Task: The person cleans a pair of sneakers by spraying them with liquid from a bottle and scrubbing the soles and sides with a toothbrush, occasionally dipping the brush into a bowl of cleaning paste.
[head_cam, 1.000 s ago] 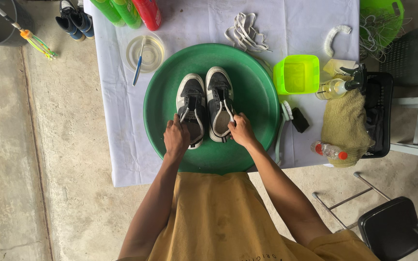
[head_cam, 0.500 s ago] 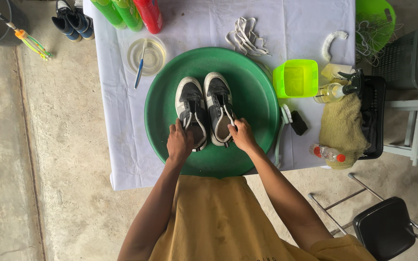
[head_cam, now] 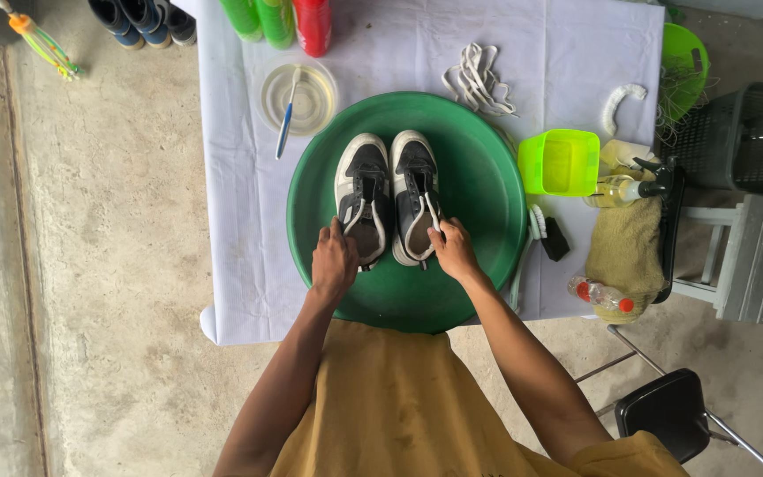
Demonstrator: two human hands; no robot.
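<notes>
Both hands are working at the heel ends of a pair of dark grey and white low sneakers lying side by side in a wide round green plastic basin. The left hand is curling loosely, fingers bent, over the heel opening of the left sneaker, touching its white collar; whether it is truly gripping cannot be told. The right hand is pinching the white edge at the heel of the right sneaker between thumb and fingertips, the other fingers half folded. The sneakers are pointing toes toward the far edge of the bench, which is wearing a white cloth, and the basin is sitting at the bench's middle, reaching to its near edge.

Along the right edge, a lime green square plastic tub is standing just beside the basin, with a dark scrub brush nearer the near edge. Loose white shoelaces are lying by the far edge. A clear round lid with a blue toothbrush is resting toward the far left corner.
</notes>
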